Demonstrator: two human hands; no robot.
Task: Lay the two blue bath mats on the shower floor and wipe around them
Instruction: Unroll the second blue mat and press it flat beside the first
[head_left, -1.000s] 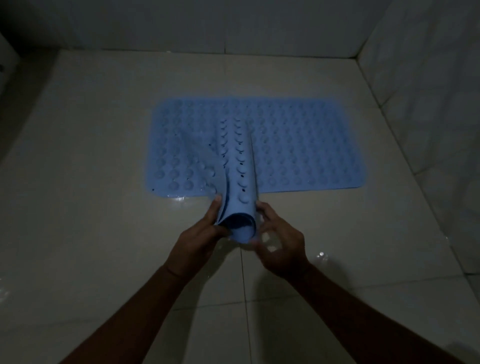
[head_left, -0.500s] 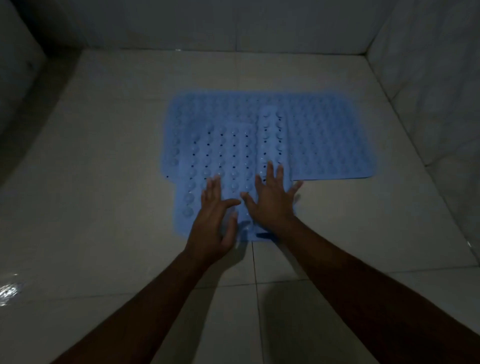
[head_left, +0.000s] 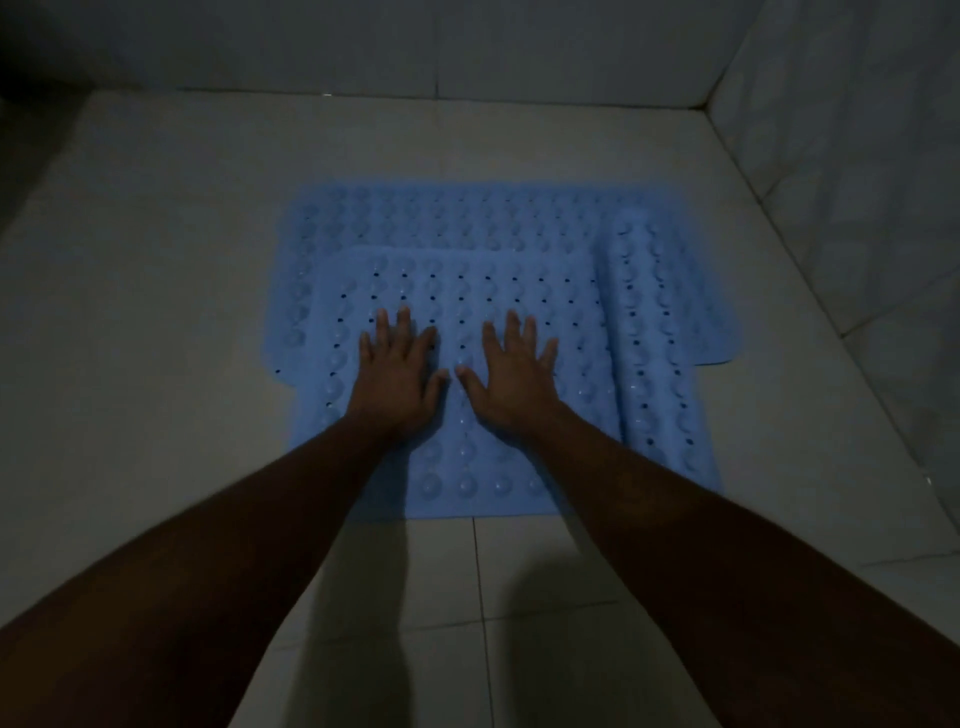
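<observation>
1. Since the earlier frame the rolled second mat (head_left: 467, 374) has opened out; both hands sit further up it, spread wider.
2. Left hand (head_left: 397, 376) and right hand (head_left: 511, 376) are open, palms flat, gripping nothing.
3. It overlaps the first mat (head_left: 467, 213), which lies at 12 o'clock.
4. Right strip at 3 o'clock looks curled: press outward from centre.
5. Shower floor (head_left: 156, 312) is bare at 9 and 6; wall (head_left: 857, 208) is close at 2.
</observation>
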